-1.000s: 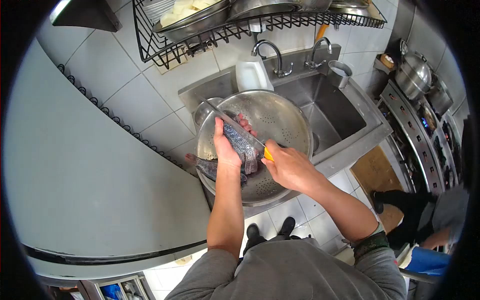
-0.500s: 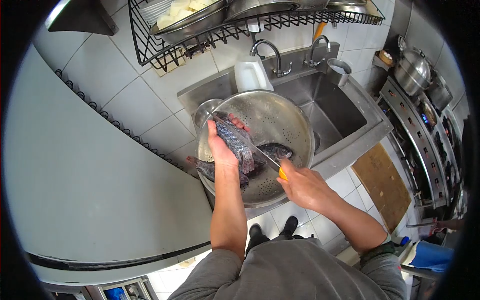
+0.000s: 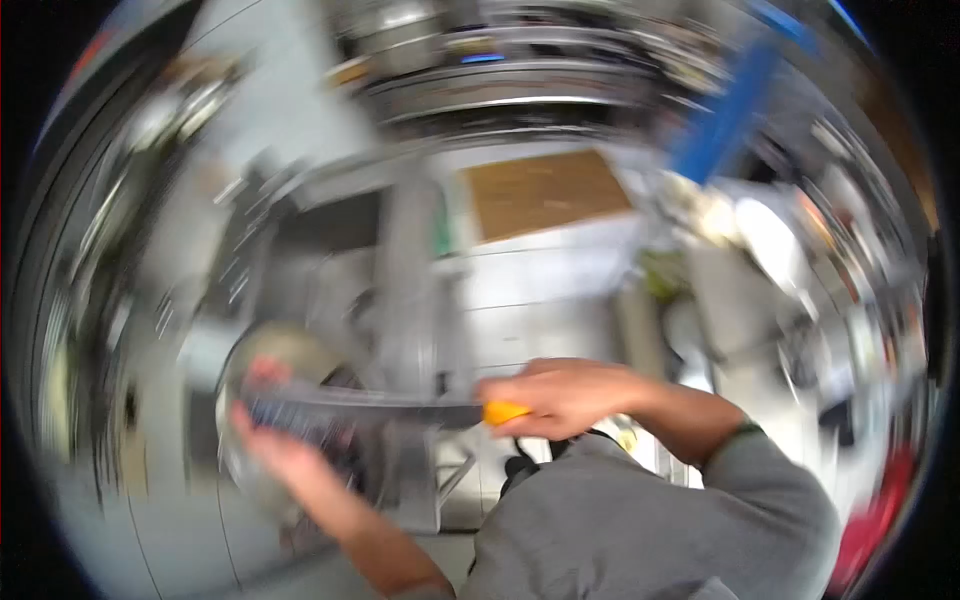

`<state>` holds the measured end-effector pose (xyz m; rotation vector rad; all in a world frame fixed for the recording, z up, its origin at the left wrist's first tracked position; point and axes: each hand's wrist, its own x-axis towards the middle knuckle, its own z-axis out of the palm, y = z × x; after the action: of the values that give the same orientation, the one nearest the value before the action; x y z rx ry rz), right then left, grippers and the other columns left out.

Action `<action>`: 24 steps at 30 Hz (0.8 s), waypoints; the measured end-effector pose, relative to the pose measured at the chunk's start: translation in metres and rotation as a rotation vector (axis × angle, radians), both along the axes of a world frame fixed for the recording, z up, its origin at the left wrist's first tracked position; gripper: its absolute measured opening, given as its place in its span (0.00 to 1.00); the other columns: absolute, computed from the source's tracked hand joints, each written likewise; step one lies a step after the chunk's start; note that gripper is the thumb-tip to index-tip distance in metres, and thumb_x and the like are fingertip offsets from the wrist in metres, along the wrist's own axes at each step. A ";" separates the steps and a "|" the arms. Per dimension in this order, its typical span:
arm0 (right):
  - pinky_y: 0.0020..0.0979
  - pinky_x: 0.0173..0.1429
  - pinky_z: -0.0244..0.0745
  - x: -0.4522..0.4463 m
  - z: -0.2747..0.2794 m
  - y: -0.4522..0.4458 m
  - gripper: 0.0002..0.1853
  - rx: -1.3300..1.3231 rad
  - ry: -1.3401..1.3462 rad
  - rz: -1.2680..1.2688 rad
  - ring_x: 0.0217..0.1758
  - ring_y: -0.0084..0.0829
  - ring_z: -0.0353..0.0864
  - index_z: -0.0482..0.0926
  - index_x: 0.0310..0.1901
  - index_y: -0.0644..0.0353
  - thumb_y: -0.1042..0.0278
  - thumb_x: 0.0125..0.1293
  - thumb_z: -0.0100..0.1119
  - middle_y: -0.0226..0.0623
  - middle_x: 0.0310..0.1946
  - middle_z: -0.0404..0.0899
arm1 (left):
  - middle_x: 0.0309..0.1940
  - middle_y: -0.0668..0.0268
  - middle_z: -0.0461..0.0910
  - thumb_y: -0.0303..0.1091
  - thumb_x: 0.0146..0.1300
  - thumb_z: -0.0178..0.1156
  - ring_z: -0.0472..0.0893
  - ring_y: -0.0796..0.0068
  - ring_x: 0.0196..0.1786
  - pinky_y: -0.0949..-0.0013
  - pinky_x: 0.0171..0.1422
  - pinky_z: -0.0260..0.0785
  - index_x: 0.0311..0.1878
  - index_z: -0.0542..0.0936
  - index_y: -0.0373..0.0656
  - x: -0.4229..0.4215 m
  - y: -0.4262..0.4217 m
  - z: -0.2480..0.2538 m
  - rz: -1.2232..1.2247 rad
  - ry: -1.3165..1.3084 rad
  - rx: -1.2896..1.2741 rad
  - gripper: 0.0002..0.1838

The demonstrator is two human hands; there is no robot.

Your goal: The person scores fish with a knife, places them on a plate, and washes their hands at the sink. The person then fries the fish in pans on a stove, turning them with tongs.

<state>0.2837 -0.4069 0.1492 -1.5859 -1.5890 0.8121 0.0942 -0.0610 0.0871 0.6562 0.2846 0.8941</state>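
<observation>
My right hand point(image 3: 560, 396) is closed around the orange handle of a long-bladed knife point(image 3: 440, 413). The blade reaches left across a dark, scaly fish point(image 3: 300, 418), though blur hides whether it touches. My left hand point(image 3: 285, 455) grips that fish from below, with reddish fingertips showing on its far side. Under them is a round metal colander point(image 3: 290, 345), smeared by motion. Another dark fish point(image 3: 345, 380) appears to lie in the colander, partly hidden behind the blade.
A steel sink basin point(image 3: 330, 250) lies beyond the colander. A brown board or mat point(image 3: 545, 195) rests on the white tiled floor. Along the far side runs a stove point(image 3: 500, 95). A blue upright object point(image 3: 725, 115) stands at the right, blurred.
The camera has swung sharply right, so the sink and colander now sit at the left and the picture is smeared. Both hands keep their hold on the fish and the knife.
</observation>
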 end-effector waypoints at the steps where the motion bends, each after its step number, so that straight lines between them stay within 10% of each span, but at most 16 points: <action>1: 0.49 0.40 0.71 -0.007 -0.004 -0.029 0.17 0.042 0.079 -0.070 0.37 0.53 0.81 0.68 0.48 0.56 0.53 0.75 0.59 0.46 0.29 0.78 | 0.62 0.55 0.78 0.59 0.71 0.51 0.77 0.63 0.65 0.56 0.77 0.63 0.63 0.76 0.36 0.015 -0.017 -0.005 -0.028 0.168 0.292 0.34; 5: 0.40 0.27 0.69 -0.044 -0.001 -0.154 0.13 0.112 0.139 -0.275 0.23 0.36 0.80 0.70 0.48 0.58 0.60 0.75 0.60 0.36 0.21 0.75 | 0.52 0.58 0.80 0.61 0.72 0.51 0.80 0.67 0.55 0.56 0.51 0.81 0.59 0.76 0.38 0.082 -0.147 -0.017 -0.507 0.037 0.154 0.33; 7: 0.36 0.26 0.70 -0.069 0.006 -0.211 0.12 0.083 0.187 -0.385 0.23 0.30 0.80 0.71 0.47 0.59 0.61 0.74 0.62 0.33 0.20 0.76 | 0.49 0.59 0.81 0.58 0.73 0.50 0.79 0.63 0.55 0.62 0.64 0.71 0.59 0.76 0.37 0.100 -0.185 -0.047 -0.928 -0.072 0.158 0.30; 9: 0.30 0.28 0.73 -0.096 0.007 -0.268 0.12 0.048 0.211 -0.482 0.26 0.22 0.82 0.75 0.46 0.60 0.63 0.73 0.65 0.31 0.23 0.79 | 0.45 0.61 0.80 0.65 0.72 0.49 0.79 0.66 0.47 0.56 0.47 0.80 0.56 0.76 0.39 0.106 -0.285 -0.031 -0.794 0.137 -0.070 0.33; 13: 0.28 0.37 0.75 -0.156 -0.012 -0.384 0.13 -0.086 0.357 -0.663 0.34 0.19 0.79 0.80 0.46 0.62 0.64 0.69 0.70 0.31 0.30 0.82 | 0.45 0.61 0.81 0.64 0.74 0.46 0.79 0.64 0.48 0.58 0.63 0.73 0.55 0.77 0.39 0.128 -0.404 -0.067 -1.197 0.188 -0.132 0.33; 24: 0.24 0.32 0.73 -0.383 -0.035 -0.602 0.12 0.041 0.556 -1.513 0.29 0.18 0.76 0.83 0.41 0.65 0.71 0.61 0.77 0.28 0.29 0.81 | 0.51 0.63 0.82 0.51 0.74 0.59 0.82 0.62 0.52 0.49 0.55 0.77 0.59 0.78 0.42 0.222 -0.804 -0.049 -1.623 0.437 -0.081 0.23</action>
<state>-0.0997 -1.0087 0.1137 -1.7402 0.1724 0.2559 0.3159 -0.8654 0.0384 0.7492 0.0936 -0.8166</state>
